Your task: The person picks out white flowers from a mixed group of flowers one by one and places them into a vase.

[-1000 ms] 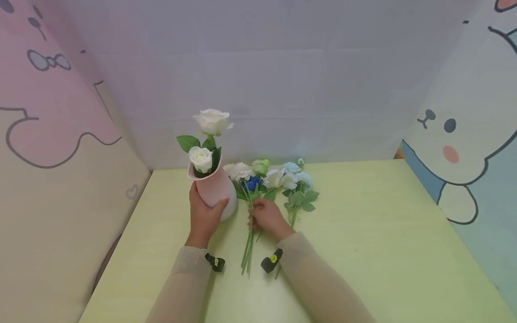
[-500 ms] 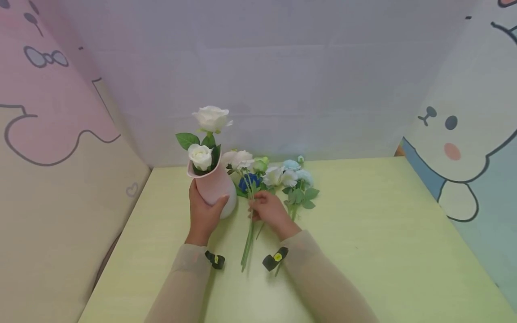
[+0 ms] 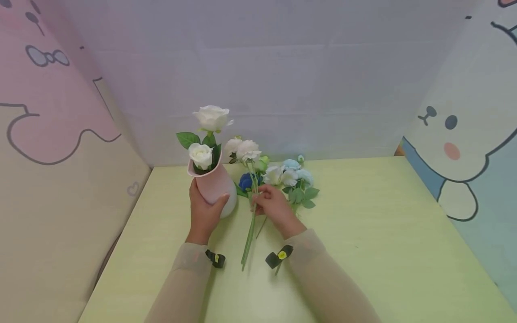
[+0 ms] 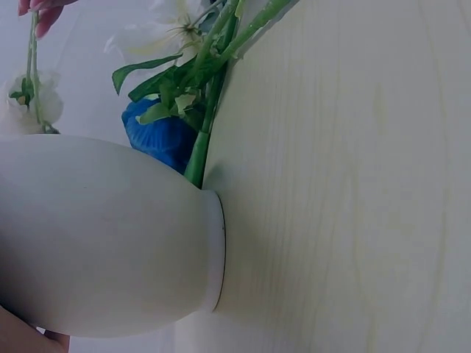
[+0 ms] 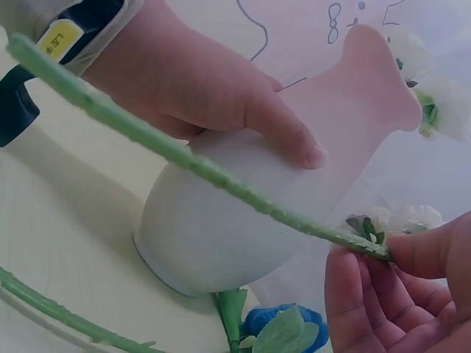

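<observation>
My left hand (image 3: pixel 203 215) wraps the vase (image 3: pixel 216 188) to steady it on the counter (image 3: pixel 363 251), while my right fingers (image 5: pixel 368 294) pinch a white flower's stem (image 5: pixel 184 158), lifting its head clear of the pile (image 3: pixel 288 179).

One pink vase (image 3: pixel 216 190) holds two white roses (image 3: pixel 212 118); one blue flower (image 3: pixel 244 181) lies among several loose stems.

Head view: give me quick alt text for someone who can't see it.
A person's right hand pinches the green stem of a white flower sprig, lifting its blooms beside a pink vase that the left hand grips. The vase already holds two white roses. More blue, white and green flowers lie on the yellow-green table.
</observation>
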Available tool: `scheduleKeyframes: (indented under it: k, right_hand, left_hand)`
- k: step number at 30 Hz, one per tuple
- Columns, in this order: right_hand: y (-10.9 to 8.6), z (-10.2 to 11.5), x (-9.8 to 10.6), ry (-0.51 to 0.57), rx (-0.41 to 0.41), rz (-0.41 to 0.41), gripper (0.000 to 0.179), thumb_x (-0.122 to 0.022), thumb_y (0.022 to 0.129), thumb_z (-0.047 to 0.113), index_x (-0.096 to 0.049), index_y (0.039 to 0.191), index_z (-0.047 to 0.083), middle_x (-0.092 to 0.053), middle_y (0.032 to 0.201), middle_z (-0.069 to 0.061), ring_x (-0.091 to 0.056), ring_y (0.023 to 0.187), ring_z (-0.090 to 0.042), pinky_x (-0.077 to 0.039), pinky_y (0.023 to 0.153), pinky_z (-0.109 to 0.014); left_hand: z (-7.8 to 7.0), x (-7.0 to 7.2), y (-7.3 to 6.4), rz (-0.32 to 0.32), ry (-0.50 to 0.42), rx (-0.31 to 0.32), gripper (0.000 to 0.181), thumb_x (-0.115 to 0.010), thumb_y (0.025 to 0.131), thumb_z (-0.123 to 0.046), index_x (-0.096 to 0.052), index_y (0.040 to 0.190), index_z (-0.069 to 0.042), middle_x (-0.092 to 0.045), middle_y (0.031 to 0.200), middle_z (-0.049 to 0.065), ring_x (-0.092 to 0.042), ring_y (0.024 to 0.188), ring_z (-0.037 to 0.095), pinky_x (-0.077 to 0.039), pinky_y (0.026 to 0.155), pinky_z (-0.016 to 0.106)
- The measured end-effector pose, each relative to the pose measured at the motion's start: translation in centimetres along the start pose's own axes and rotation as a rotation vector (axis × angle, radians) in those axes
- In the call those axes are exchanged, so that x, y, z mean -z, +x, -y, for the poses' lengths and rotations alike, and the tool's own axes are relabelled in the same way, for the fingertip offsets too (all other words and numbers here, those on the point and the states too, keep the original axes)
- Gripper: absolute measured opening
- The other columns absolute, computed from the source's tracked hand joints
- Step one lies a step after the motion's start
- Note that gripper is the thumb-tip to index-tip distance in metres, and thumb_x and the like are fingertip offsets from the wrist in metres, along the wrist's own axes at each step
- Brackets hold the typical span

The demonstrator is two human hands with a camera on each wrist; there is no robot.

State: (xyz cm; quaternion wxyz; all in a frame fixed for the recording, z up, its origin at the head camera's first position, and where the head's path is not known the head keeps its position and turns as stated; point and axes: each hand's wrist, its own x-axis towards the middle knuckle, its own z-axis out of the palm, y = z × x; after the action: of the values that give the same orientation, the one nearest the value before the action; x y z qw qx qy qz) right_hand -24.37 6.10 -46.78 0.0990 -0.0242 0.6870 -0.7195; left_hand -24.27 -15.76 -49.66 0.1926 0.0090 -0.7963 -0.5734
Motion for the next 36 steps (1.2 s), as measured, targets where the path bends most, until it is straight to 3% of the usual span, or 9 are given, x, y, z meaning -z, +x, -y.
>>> scheduleKeyframes:
  k: [5, 13, 19, 22, 27, 32, 36]
  right_hand:
    - [-0.1, 0.5, 0.1, 0.054, 0.029, -0.02, 0.031, -0.058, 0.103, 0.003, -0.052, 0.131, -0.01, -0.067, 0.1, -0.027, -0.066, 0.069, -0.02, -0.059, 0.07, -0.035]
    - [-0.6, 1.8, 0.1, 0.127, 0.079, -0.036, 0.027, -0.058, 0.103, -0.002, -0.052, 0.129, -0.007, -0.064, 0.087, -0.011, -0.065, 0.069, -0.02, -0.058, 0.068, -0.033]
    - [-1.0, 2.4, 0.0, 0.123, 0.095, -0.038, 0.024, -0.058, 0.102, -0.004, -0.052, 0.125, -0.005, -0.061, 0.09, -0.01, -0.069, 0.087, -0.036, -0.058, 0.07, -0.033]
    - [-1.2, 2.8, 0.0, 0.123, 0.12, -0.041, 0.02, -0.058, 0.102, -0.005, -0.051, 0.12, -0.002, -0.062, 0.092, -0.011, -0.069, 0.093, -0.043, -0.059, 0.074, -0.039]
    - [-1.4, 3.3, 0.0, 0.13, 0.158, -0.038, 0.021, -0.058, 0.102, -0.005, -0.049, 0.119, 0.003, -0.063, 0.092, -0.012, -0.07, 0.09, -0.038, -0.058, 0.081, -0.05]
    - [-1.3, 4.0, 0.0, 0.14, 0.165, -0.033, 0.024, -0.058, 0.101, -0.007, -0.05, 0.121, 0.003, -0.065, 0.096, -0.014, -0.071, 0.096, -0.042, -0.057, 0.085, -0.051]
    - [-1.2, 4.6, 0.1, 0.135, 0.178, -0.024, 0.028, -0.059, 0.1, -0.007, -0.049, 0.125, 0.002, -0.067, 0.102, -0.017, -0.072, 0.095, -0.036, -0.056, 0.088, -0.05]
  left_hand:
    - [-0.2, 0.1, 0.0, -0.003, -0.006, -0.009, 0.1, -0.085, 0.084, -0.024, -0.021, 0.161, -0.017, -0.037, 0.151, 0.01, -0.043, 0.131, 0.028, -0.035, 0.11, 0.055]
    - [-0.3, 0.1, 0.0, -0.012, 0.01, -0.011, 0.101, -0.085, 0.083, -0.025, -0.022, 0.161, -0.017, -0.037, 0.151, 0.011, -0.043, 0.129, 0.029, -0.035, 0.109, 0.055]
    - [-0.2, 0.0, 0.1, -0.017, 0.003, -0.021, 0.102, -0.086, 0.081, -0.023, -0.023, 0.161, -0.016, -0.038, 0.15, 0.012, -0.044, 0.128, 0.031, -0.036, 0.107, 0.054]
    - [-0.2, 0.1, 0.0, -0.016, 0.003, -0.021, 0.101, -0.085, 0.082, -0.023, -0.023, 0.161, -0.016, -0.038, 0.15, 0.012, -0.044, 0.128, 0.03, -0.036, 0.107, 0.055]
    - [0.0, 0.1, 0.1, -0.009, 0.008, -0.016, 0.1, -0.086, 0.083, -0.025, -0.023, 0.161, -0.017, -0.038, 0.15, 0.011, -0.045, 0.127, 0.029, -0.037, 0.106, 0.054]
    - [0.1, 0.1, 0.1, -0.006, 0.003, -0.021, 0.101, -0.086, 0.083, -0.026, -0.023, 0.161, -0.017, -0.038, 0.15, 0.012, -0.045, 0.127, 0.029, -0.037, 0.106, 0.055]
    - [0.2, 0.1, 0.1, -0.011, 0.001, -0.023, 0.101, -0.087, 0.083, -0.027, -0.023, 0.161, -0.017, -0.038, 0.15, 0.011, -0.045, 0.127, 0.029, -0.037, 0.106, 0.055]
